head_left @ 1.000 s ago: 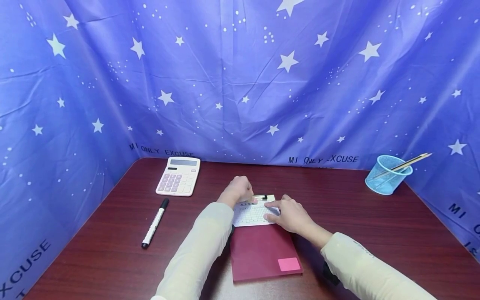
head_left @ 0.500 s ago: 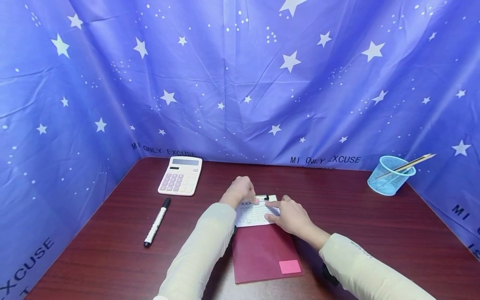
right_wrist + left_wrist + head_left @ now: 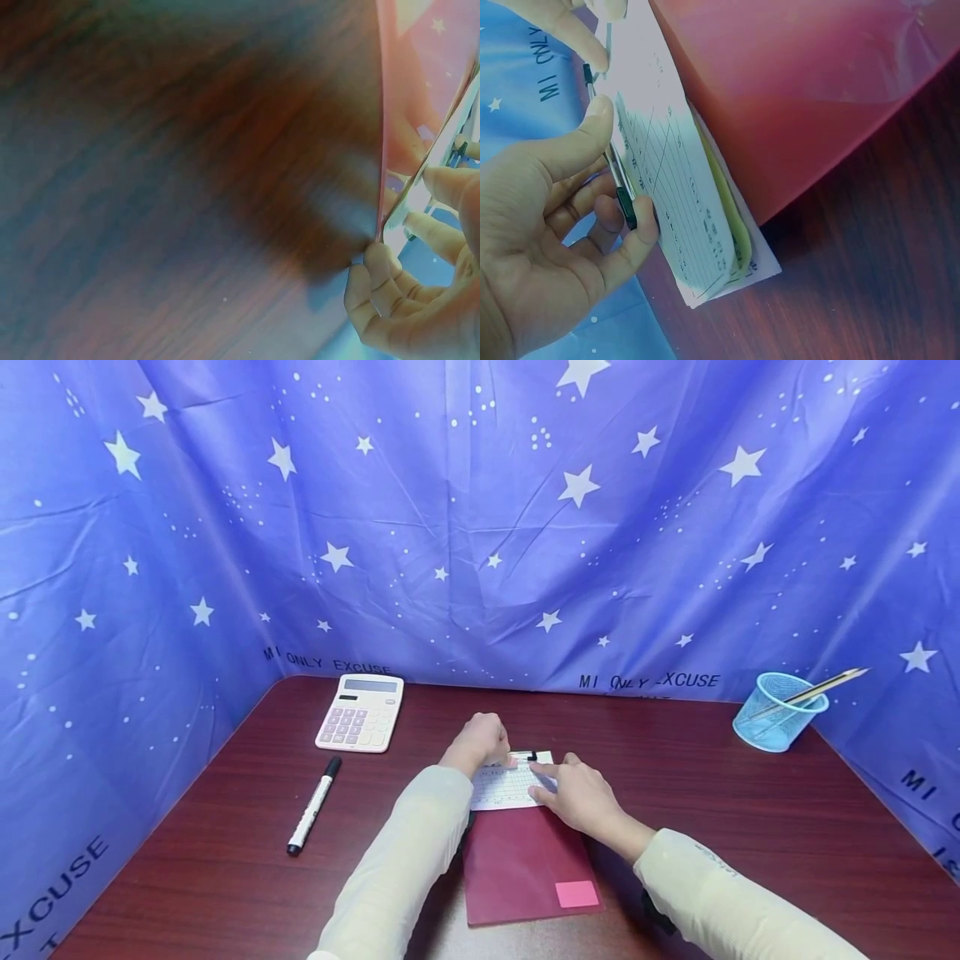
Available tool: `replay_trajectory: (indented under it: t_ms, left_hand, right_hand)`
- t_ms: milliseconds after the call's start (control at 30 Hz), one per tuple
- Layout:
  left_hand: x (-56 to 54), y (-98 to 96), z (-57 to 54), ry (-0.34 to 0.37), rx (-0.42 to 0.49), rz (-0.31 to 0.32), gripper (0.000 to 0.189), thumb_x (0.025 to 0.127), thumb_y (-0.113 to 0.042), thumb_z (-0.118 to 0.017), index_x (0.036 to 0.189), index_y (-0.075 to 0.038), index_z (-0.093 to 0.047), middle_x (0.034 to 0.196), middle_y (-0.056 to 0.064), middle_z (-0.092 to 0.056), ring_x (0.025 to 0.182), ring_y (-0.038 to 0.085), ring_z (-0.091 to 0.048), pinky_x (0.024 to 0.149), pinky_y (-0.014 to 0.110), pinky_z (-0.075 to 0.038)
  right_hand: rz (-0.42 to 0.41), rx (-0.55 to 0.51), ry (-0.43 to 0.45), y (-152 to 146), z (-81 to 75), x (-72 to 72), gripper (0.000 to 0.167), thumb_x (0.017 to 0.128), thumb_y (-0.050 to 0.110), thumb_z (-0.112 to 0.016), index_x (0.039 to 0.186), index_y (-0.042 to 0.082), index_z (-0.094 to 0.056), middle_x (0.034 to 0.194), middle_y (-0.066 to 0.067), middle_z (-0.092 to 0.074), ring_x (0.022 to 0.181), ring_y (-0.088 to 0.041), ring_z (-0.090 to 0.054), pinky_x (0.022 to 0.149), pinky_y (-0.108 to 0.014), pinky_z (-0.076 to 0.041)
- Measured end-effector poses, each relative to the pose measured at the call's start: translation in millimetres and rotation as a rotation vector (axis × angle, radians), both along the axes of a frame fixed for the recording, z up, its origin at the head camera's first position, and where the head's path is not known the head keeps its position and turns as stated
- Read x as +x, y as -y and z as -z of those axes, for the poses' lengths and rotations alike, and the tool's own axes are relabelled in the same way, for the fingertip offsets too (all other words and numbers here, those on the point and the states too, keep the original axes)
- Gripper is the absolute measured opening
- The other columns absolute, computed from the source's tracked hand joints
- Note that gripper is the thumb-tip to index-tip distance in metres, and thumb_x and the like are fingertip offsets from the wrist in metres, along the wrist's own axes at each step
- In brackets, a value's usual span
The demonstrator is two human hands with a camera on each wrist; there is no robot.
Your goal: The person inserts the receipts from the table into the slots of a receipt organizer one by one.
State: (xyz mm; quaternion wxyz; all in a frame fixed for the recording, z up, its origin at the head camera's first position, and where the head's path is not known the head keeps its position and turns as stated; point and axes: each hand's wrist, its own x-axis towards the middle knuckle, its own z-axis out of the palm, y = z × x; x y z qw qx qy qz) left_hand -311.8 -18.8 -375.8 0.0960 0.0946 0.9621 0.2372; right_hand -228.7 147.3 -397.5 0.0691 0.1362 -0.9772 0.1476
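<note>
A pad of printed forms (image 3: 504,789) lies across the upper end of a dark red folder (image 3: 525,864) with a pink label (image 3: 577,894). A thin metal clip with black ends (image 3: 625,205) runs along the pad's top edge. In the head view my left hand (image 3: 480,743) is at that edge; the left wrist view shows thumb and fingers pinching the clip. My right hand (image 3: 588,793) holds the pad's right side, thumb and index finger on the sheets, other fingers curled at the edge. White, yellow and pink sheets fan out slightly in the left wrist view.
On the left of the brown table (image 3: 675,760) stand a calculator (image 3: 360,712) and, nearer, a black-and-white marker (image 3: 314,806). At the far right a blue mesh cup (image 3: 776,714) holds pencils (image 3: 828,683). A starry blue cloth (image 3: 420,527) hangs behind.
Both hands keep nearly the same place on the pad and clip. The whole head view shifts slightly; the near edge of the pad sits a touch higher.
</note>
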Motion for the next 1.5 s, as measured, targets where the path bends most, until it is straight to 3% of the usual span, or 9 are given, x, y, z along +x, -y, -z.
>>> replay_trajectory:
  t_ms: [300,600,800,1067,1500]
  left_hand:
    - [0.6,-0.5,-0.7,-0.017,0.0,0.006,0.021,0.081,-0.02,-0.089,0.068,-0.011,-0.075,0.079,-0.003,-0.069,0.078,0.014,-0.056,0.079,0.031,-0.053]
    - [-0.1,0.4,1.5,-0.015,0.011,0.001,0.029,0.081,-0.02,-0.088,0.06,-0.011,-0.07,0.067,-0.005,-0.063,0.07,0.012,-0.05,0.068,0.028,-0.045]
    - [-3.0,-1.6,4.9,-0.016,-0.005,-0.011,0.021,0.08,-0.021,-0.089,0.068,-0.012,-0.075,0.076,-0.005,-0.068,0.075,0.013,-0.056,0.077,0.03,-0.052]
    - [-2.0,-3.8,1.9,-0.041,-0.058,-0.018,0.017,0.08,-0.024,-0.09,0.075,-0.012,-0.078,0.088,-0.002,-0.074,0.086,0.017,-0.064,0.087,0.034,-0.055]
    - [-10.3,-7.0,2.8,-0.055,-0.159,-0.008,0.016,0.08,-0.028,-0.089,0.085,-0.017,-0.08,0.094,-0.003,-0.074,0.09,0.019,-0.066,0.088,0.041,-0.055]
  right_hand:
    - [0.023,0.0,0.016,1.4,1.0,-2.0,0.038,0.088,0.031,-0.08,0.125,0.021,-0.075,0.09,-0.015,-0.059,0.067,-0.035,-0.063,0.054,-0.047,-0.052]
    - [0.051,0.006,0.042,2.8,3.9,-5.1,0.039,0.089,0.033,-0.079,0.126,0.023,-0.074,0.095,-0.017,-0.059,0.07,-0.036,-0.065,0.054,-0.047,-0.052]
    - [0.056,0.013,0.073,3.1,2.3,-6.7,0.04,0.089,0.034,-0.079,0.127,0.022,-0.074,0.094,-0.016,-0.058,0.065,-0.032,-0.062,0.05,-0.045,-0.05]
    - [0.049,0.024,0.12,2.4,-3.1,-7.5,0.041,0.09,0.032,-0.078,0.13,0.022,-0.072,0.105,-0.022,-0.059,0.073,-0.037,-0.065,0.054,-0.048,-0.051]
    - [0.083,-0.006,0.107,4.6,-1.1,-6.4,0.042,0.089,0.033,-0.079,0.129,0.022,-0.073,0.094,-0.017,-0.057,0.068,-0.034,-0.063,0.052,-0.046,-0.049]
